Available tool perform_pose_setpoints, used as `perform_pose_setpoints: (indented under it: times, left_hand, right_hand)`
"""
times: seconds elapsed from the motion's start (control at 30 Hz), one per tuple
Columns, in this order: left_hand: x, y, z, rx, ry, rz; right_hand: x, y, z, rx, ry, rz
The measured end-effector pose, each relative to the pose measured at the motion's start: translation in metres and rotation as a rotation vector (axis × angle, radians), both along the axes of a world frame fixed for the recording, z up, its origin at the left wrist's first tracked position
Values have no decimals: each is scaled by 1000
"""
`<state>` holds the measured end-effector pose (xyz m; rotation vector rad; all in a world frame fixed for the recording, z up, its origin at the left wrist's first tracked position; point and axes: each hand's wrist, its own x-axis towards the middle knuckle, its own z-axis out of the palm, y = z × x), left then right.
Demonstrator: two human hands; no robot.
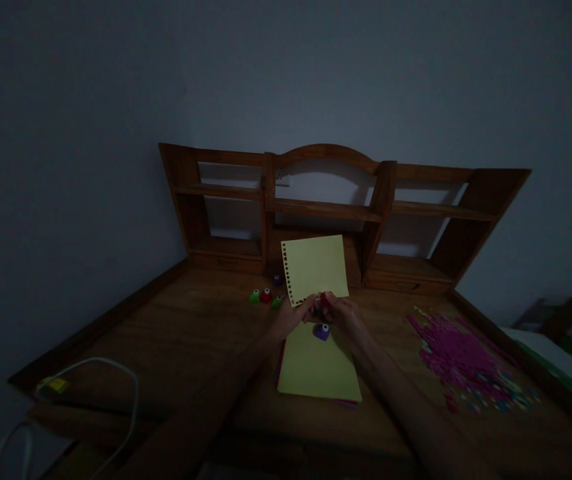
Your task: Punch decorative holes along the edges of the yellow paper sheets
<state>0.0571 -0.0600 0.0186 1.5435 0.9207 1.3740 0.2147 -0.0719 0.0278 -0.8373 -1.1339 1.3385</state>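
V. dim in here, greyish wall (pixel 286 80) ahead of me. I'm at a wood desk (pixel 191 333) w/ shelves (pixel 326 210) along its back, top arched at ctr.

Person's 2 bare forearms, seen from above in dim light, reach fwd from the bottom edge & angle inward, so the hands come together near ctr. L forearm (pixel 239 365) slants up to the right; R forearm (pixel 391 377) slants up to the left. L hand (pixel 295 319) & R hand (pixel 342 312) sit v. close, side by side, approx. level, fingers bent inward in a grip. Exact fingertip positions too dark/small to tell.
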Motion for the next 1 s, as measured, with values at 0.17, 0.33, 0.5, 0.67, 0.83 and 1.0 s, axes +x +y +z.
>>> perform_pose_setpoints:
  times: [0.17, 0.33, 0.5, 0.67, 0.83, 1.0]
  left_hand:
    - [-2, 2, -1, -20, 5, -10]
    - [-5, -1, 4, -48, -8, -30]
    - [-4, -3, 4, -52, 3, -57]
    - [-4, -1, 1, -74, -1, -57]
    - [-7, -4, 5, -98, -22, -29]
    - [-7, -9, 10, -90, -3, -28]
  right_hand:
    - [1, 1, 0, -65, 63, -16]
    - [4, 1, 4, -71, 87, -11]
    - [2, -2, 7, -87, 107, 26]
    - [2, 0, 7, -104, 134, 32]
    - [8, 4, 5, -124, 141, 4]
    - [8, 4, 5, -143, 134, 14]
